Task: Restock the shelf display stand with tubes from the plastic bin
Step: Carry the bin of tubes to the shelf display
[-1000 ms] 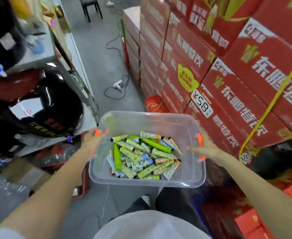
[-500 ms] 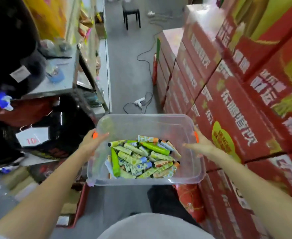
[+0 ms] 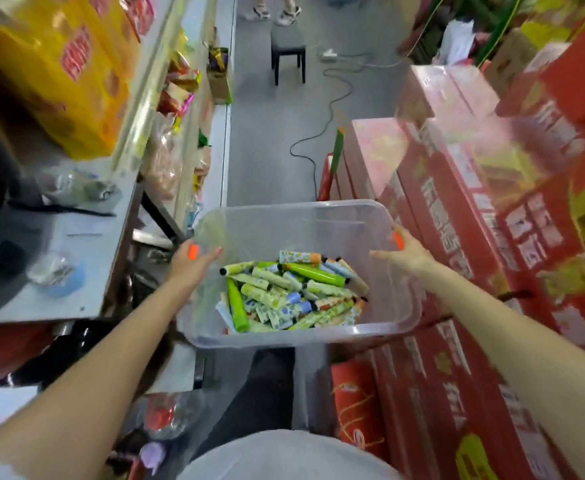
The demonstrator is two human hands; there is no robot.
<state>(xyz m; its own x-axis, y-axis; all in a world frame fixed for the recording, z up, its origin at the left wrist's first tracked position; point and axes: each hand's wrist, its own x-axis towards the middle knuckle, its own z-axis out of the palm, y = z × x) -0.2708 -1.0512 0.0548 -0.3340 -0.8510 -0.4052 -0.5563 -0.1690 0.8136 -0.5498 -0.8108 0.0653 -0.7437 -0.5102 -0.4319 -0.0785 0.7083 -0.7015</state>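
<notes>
I carry a clear plastic bin (image 3: 318, 216) at waist height in a shop aisle. Several green, patterned and blue-capped tubes (image 3: 291, 296) lie in a loose heap on its bottom. My left hand (image 3: 190, 263) grips the bin's left rim, thumb over the edge. On the opposite side my right hand (image 3: 405, 252) grips the right rim the same way. No display stand can be made out in this view.
Stacked red cartons (image 3: 474, 209) wall the right side. At left are a grey counter (image 3: 76, 237) and shelves of snacks (image 3: 177, 88). A black stool (image 3: 287, 50) and a power cable (image 3: 329, 116) lie ahead on the grey floor, with a person's feet beyond.
The view has tilted up and moved along the aisle, showing the stool and shelves. The bin stays held by both hands, tubes unshifted.
</notes>
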